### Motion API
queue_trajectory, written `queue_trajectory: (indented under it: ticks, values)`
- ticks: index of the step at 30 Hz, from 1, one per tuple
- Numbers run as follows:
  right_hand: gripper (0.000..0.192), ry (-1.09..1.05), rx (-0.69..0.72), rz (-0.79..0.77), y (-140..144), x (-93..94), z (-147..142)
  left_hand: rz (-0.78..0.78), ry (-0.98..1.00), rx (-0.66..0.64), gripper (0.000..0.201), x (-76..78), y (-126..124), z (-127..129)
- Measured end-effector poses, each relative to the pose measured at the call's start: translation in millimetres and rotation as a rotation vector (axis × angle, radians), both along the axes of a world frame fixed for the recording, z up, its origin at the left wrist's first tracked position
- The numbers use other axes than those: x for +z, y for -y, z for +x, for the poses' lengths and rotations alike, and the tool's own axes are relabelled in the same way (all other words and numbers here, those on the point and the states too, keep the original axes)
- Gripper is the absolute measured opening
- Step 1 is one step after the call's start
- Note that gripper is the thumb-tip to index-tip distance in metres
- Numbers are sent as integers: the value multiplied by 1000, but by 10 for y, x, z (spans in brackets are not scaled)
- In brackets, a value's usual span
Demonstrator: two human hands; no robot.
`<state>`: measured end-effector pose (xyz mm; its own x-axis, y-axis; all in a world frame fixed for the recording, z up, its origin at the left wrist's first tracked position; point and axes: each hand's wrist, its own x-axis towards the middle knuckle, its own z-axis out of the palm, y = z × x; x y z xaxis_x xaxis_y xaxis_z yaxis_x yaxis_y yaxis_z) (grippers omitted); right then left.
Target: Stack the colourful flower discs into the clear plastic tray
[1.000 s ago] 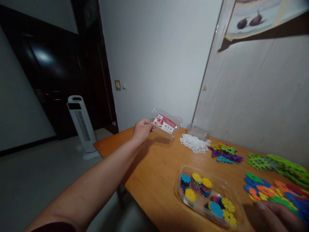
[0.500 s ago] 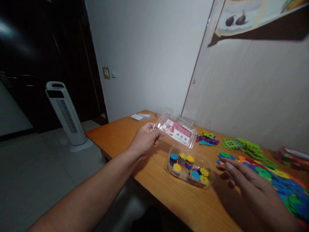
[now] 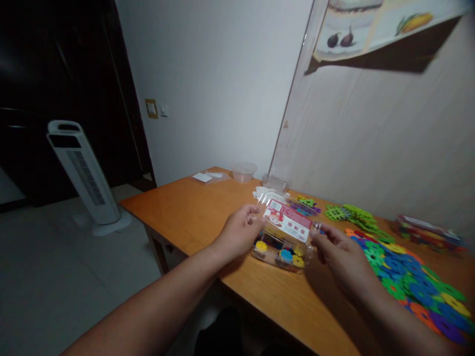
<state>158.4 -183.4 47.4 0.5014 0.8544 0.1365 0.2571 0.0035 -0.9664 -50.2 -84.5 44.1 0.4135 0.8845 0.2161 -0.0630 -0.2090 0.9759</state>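
Note:
A clear plastic lid [image 3: 287,222] with a red and white label tilts over a clear plastic box [image 3: 272,258]. Inside the box lie stacks of small notched discs; yellow discs [image 3: 261,245] and a blue disc [image 3: 286,255] show through its front. My left hand [image 3: 245,228] pinches the lid's left edge. On the right edge, my right hand [image 3: 336,252] grips the lid between thumb and fingers. The label hides part of the discs. Whether the lid touches the box's back rim I cannot tell.
Many coloured discs [image 3: 404,272] spread over the right of the wooden table [image 3: 185,210]. Green joined pieces [image 3: 358,217] and a filled pack [image 3: 428,232] lie behind. Near the wall stand a clear bowl [image 3: 244,171] and a clear tray [image 3: 276,183]. A tower fan [image 3: 87,173] stands left.
My right hand has moved left from beside the box and taken the lid's right edge. The lid has come down over the box. The view has shifted right.

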Motion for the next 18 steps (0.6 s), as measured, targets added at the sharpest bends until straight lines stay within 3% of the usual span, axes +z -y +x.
queue_trajectory:
  ticks: [4, 7, 12, 18]
  values:
    - [63, -5, -58, -55, -20, -46, 33, 358, -350, 120, 35, -36, -12, -75]
    - [60, -61, -67, -75, -35, -157, 46, 471, -536, 142, 39, -72, 5, -124]
    - [40, 30, -32, -62, -57, -289, 157, 427, -543, 179, 31, -167, -28, -177]
    - [53, 77, -16, -76, -123, -438, 303, 296, -400, 246, 33, -350, -242, -162]
